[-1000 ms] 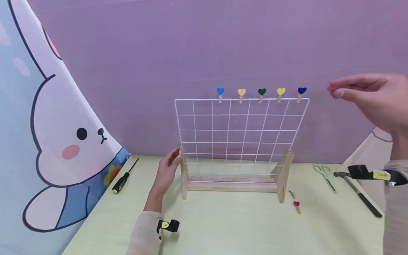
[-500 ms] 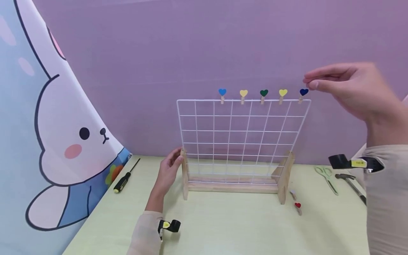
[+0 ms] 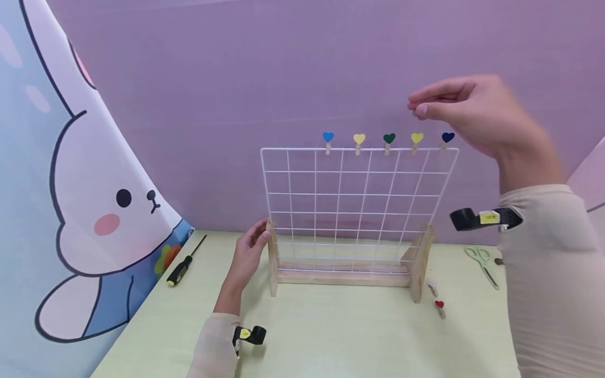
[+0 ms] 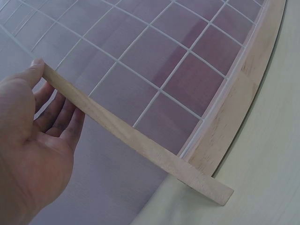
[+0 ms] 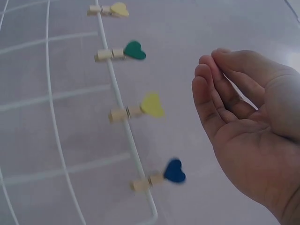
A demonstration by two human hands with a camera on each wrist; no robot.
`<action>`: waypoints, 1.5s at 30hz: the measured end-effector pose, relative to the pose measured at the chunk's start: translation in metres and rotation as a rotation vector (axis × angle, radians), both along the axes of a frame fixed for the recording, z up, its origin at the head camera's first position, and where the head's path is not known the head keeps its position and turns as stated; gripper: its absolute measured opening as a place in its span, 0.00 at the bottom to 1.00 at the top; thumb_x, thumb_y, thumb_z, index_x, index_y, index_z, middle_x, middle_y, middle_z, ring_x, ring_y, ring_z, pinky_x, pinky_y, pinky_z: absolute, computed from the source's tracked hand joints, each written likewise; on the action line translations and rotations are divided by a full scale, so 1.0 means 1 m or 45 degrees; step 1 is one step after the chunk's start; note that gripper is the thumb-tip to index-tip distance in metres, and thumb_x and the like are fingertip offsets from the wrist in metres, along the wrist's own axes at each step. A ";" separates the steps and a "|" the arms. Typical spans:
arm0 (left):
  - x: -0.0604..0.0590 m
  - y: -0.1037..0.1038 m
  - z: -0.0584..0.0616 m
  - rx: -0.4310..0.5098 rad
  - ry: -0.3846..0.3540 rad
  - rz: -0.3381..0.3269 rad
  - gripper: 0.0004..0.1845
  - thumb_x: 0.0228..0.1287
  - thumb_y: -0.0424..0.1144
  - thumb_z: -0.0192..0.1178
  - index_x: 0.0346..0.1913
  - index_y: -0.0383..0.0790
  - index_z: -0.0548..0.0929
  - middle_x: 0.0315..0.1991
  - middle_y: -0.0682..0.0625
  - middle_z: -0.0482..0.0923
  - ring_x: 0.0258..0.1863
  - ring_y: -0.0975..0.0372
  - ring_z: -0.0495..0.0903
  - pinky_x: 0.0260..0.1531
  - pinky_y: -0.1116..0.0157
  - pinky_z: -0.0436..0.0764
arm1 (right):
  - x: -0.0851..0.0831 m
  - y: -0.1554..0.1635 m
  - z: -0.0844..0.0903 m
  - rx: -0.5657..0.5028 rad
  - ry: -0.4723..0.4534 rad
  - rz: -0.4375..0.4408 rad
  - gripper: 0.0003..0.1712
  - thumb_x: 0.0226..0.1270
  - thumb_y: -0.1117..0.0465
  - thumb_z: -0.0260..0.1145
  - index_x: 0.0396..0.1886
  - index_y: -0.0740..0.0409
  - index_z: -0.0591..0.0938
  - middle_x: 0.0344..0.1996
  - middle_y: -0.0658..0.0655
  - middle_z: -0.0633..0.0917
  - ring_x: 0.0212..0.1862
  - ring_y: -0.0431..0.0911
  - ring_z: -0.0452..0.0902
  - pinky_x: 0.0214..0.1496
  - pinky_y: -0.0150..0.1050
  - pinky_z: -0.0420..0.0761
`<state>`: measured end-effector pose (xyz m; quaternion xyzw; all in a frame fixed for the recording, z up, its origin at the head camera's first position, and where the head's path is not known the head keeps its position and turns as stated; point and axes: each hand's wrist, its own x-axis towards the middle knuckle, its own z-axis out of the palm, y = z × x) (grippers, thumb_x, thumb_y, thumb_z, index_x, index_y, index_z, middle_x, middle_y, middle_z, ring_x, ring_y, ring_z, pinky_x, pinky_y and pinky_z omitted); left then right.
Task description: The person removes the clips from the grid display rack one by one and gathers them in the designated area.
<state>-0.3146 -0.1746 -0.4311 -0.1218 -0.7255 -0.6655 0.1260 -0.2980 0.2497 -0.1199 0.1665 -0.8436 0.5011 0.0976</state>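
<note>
A white wire grid [image 3: 315,193] stands upright in a wooden stand [image 3: 344,277]. My left hand [image 3: 249,251] holds the top of the stand's left upright [image 4: 133,138], thumb on one side and fingers on the other. Several heart-topped clothespins grip the grid's top wire: light blue [image 3: 328,137], cream [image 3: 359,139], dark green [image 3: 389,138], yellow [image 3: 417,138] and navy [image 3: 447,137]. My right hand [image 3: 477,113] hovers above the yellow and navy ones, apart from them. Its fingers are loosely bent towards the thumb, and nothing shows between them in the right wrist view.
On the table right of the stand lie a red heart clothespin [image 3: 440,307] and a whitish one [image 3: 433,288]. Green scissors [image 3: 482,265] rest farther right, beside a hammer [image 3: 499,261] mostly hidden by my right sleeve. A screwdriver [image 3: 180,270] lies at the left.
My right hand has moved left and up, from beyond the grid's right end to above its clothespins. The sleeve now covers most of the hammer. My left hand keeps its hold.
</note>
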 end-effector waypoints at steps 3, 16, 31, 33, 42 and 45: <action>0.000 0.001 0.000 0.001 -0.007 -0.003 0.25 0.79 0.41 0.57 0.74 0.39 0.72 0.67 0.39 0.77 0.57 0.69 0.79 0.61 0.77 0.78 | -0.006 -0.010 0.003 -0.047 -0.019 0.039 0.25 0.66 0.53 0.75 0.60 0.55 0.86 0.52 0.45 0.90 0.56 0.38 0.81 0.60 0.21 0.77; 0.001 0.001 0.000 0.000 -0.002 0.009 0.25 0.79 0.41 0.57 0.73 0.38 0.72 0.66 0.39 0.77 0.57 0.68 0.78 0.60 0.78 0.78 | -0.024 -0.048 0.005 -0.286 -0.051 0.233 0.18 0.63 0.63 0.77 0.52 0.61 0.89 0.46 0.51 0.91 0.51 0.44 0.85 0.58 0.26 0.81; 0.001 0.001 0.001 -0.008 0.007 0.007 0.24 0.79 0.41 0.57 0.73 0.39 0.72 0.66 0.40 0.77 0.57 0.69 0.79 0.61 0.77 0.78 | -0.026 -0.087 0.004 -0.075 -0.034 0.241 0.18 0.66 0.60 0.75 0.55 0.59 0.88 0.43 0.47 0.92 0.51 0.44 0.86 0.62 0.31 0.79; 0.001 0.001 0.001 -0.006 0.004 0.011 0.24 0.79 0.40 0.56 0.73 0.39 0.72 0.66 0.40 0.77 0.57 0.69 0.79 0.61 0.77 0.78 | -0.026 -0.091 0.003 -0.023 -0.025 0.223 0.19 0.67 0.58 0.75 0.56 0.58 0.88 0.44 0.46 0.92 0.52 0.44 0.85 0.63 0.32 0.78; 0.000 0.004 -0.001 0.014 -0.004 -0.003 0.23 0.79 0.40 0.56 0.72 0.39 0.73 0.66 0.40 0.78 0.58 0.67 0.78 0.61 0.77 0.78 | -0.030 -0.105 -0.006 -0.008 -0.010 0.301 0.17 0.69 0.62 0.72 0.54 0.62 0.87 0.43 0.48 0.91 0.52 0.45 0.84 0.58 0.32 0.82; 0.000 0.004 -0.002 0.009 0.001 -0.001 0.23 0.79 0.40 0.56 0.72 0.40 0.73 0.66 0.41 0.78 0.58 0.67 0.79 0.61 0.77 0.78 | -0.031 -0.108 -0.007 -0.010 -0.015 0.301 0.16 0.69 0.63 0.72 0.54 0.62 0.87 0.41 0.47 0.91 0.50 0.45 0.85 0.54 0.31 0.83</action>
